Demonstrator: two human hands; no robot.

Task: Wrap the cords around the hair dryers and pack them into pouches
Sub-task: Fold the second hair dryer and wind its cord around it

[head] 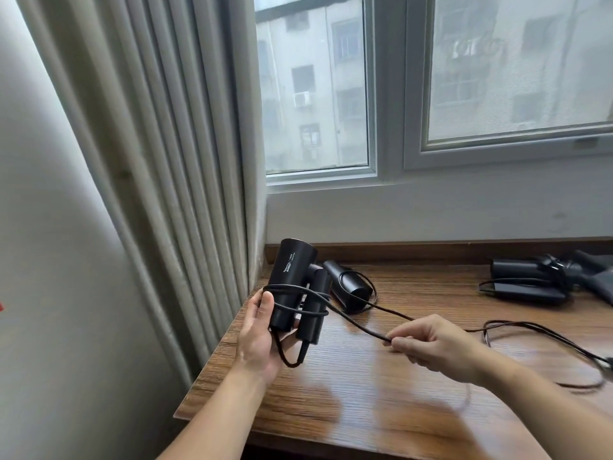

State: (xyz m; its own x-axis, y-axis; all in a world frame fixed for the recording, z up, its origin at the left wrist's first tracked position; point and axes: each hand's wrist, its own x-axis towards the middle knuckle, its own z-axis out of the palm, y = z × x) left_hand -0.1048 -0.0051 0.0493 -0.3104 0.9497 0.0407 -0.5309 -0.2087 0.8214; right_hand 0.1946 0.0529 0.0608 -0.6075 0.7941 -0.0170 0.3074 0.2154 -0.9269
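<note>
Left hand (262, 333), lower middle-left of the frame, is wrapped around a matte black folding hair dryer (292, 287). It holds the dryer upright above the left end of the brown wood-grain desk (365, 410), with the handle folded alongside the barrel. The thin black cord (358, 322) already goes around the barrel and handle a couple of times. The upper loop looks to pass over the thumb tip, and a short loop hangs under the handle. From there the cord runs down and right to the right hand (428, 346), which pinches it between thumb and fingertips with the other fingers curled in. Past that hand the rest of the cord trails across the desk in loose loops toward the right edge of the frame.

Just behind the held one, a second black hair dryer (348, 287) is lying on the desk with its own cord looped beside it. Over at the upper right of the desk there's a dark pile of dryer gear (527, 280) with cord bunched round it. It's touching some dark grey fabric (597, 277), can't tell if that's a pouch. Grey pleated curtain (149, 161) hangs on the left, window (315, 94) up top.
</note>
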